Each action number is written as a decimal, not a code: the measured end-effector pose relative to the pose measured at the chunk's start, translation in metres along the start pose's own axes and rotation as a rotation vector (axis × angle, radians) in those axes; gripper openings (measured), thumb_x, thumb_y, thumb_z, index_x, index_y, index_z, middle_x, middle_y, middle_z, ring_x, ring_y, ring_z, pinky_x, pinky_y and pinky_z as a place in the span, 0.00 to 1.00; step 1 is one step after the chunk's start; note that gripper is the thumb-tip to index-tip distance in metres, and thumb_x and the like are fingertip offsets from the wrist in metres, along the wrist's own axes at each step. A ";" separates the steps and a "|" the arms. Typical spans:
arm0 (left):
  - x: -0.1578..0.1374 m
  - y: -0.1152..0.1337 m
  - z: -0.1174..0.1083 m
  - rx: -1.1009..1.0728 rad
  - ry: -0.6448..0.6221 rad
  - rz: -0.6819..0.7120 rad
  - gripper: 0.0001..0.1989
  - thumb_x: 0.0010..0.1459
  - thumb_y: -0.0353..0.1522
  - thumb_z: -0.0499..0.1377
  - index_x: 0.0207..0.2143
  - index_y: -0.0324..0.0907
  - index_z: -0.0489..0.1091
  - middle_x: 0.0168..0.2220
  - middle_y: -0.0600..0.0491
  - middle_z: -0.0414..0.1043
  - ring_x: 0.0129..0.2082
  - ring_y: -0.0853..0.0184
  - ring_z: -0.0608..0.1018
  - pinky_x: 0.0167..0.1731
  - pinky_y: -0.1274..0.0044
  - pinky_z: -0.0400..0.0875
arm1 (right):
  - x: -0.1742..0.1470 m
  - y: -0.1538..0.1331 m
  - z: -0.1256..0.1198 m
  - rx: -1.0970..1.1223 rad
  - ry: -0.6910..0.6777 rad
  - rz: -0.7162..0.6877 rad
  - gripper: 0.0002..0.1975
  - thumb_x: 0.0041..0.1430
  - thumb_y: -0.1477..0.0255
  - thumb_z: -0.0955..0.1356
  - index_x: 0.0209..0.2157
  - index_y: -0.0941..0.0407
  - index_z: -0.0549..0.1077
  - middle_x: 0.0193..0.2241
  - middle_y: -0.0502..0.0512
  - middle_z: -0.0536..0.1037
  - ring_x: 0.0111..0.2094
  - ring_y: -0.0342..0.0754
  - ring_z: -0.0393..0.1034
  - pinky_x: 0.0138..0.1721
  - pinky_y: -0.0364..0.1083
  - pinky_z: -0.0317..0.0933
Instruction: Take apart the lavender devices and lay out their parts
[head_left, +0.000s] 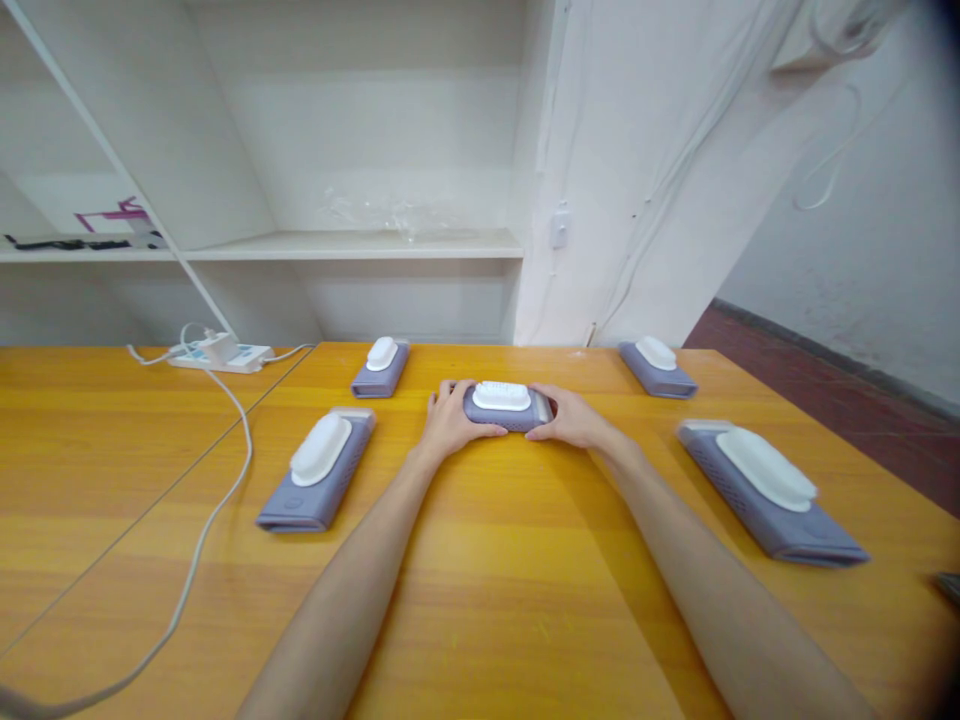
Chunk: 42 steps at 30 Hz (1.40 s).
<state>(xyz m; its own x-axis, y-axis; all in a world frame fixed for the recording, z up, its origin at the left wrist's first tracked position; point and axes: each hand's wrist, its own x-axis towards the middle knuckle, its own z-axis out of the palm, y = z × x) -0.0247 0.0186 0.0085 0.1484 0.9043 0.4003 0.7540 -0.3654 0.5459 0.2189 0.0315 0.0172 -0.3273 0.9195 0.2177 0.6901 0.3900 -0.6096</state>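
Note:
At mid-table, my left hand (459,420) and my right hand (568,415) close on the two ends of a flat grey-purple folded case (517,418). A white oval piece (501,396) with a rounded rim lies on top of this case, between my hands. My thumbs press along its near side, while some fingers are hidden behind it. Similar grey-purple cases, each with a white oval piece on top, lie around: a near-left case (296,503), a far-left case (384,378), a far-right case (664,378) and a near-right case (802,535).
A white power strip (247,358) with a plug stands at the table's back left. Its white cable (217,510) curves forward across the left side. Behind the wooden table (480,600) are white shelves (360,246) holding clear plastic film. A dark object (949,584) shows at the right edge.

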 end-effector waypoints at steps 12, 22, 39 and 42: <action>0.004 -0.009 -0.002 -0.130 -0.001 0.005 0.45 0.27 0.52 0.68 0.49 0.46 0.62 0.45 0.50 0.58 0.46 0.61 0.69 0.49 0.69 0.64 | 0.000 -0.007 0.004 -0.003 0.031 -0.030 0.43 0.33 0.64 0.76 0.55 0.55 0.65 0.52 0.59 0.69 0.51 0.55 0.65 0.53 0.53 0.57; 0.005 -0.013 -0.007 -0.160 0.124 -0.078 0.42 0.27 0.49 0.70 0.47 0.45 0.62 0.45 0.51 0.56 0.46 0.62 0.68 0.50 0.70 0.63 | 0.004 0.001 0.013 -0.049 0.221 0.095 0.41 0.33 0.58 0.76 0.51 0.58 0.67 0.48 0.61 0.71 0.47 0.56 0.67 0.49 0.54 0.60; 0.010 -0.029 0.002 -0.215 0.199 -0.047 0.41 0.36 0.48 0.68 0.52 0.43 0.61 0.50 0.47 0.57 0.53 0.58 0.65 0.55 0.68 0.58 | -0.001 0.012 0.029 -0.268 0.318 0.120 0.38 0.53 0.55 0.63 0.61 0.56 0.50 0.59 0.62 0.59 0.60 0.59 0.51 0.58 0.62 0.41; 0.010 -0.028 0.004 -0.164 0.187 -0.040 0.44 0.35 0.51 0.67 0.54 0.45 0.59 0.53 0.46 0.56 0.55 0.55 0.63 0.56 0.65 0.56 | -0.002 0.014 0.028 -0.272 0.321 0.093 0.36 0.54 0.62 0.62 0.62 0.56 0.48 0.60 0.61 0.58 0.60 0.58 0.51 0.58 0.61 0.43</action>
<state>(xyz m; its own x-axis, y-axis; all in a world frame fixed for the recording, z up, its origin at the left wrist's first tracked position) -0.0418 0.0387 -0.0059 -0.0117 0.8678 0.4969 0.6405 -0.3751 0.6701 0.2111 0.0340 -0.0124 -0.0677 0.9034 0.4233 0.8666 0.2635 -0.4237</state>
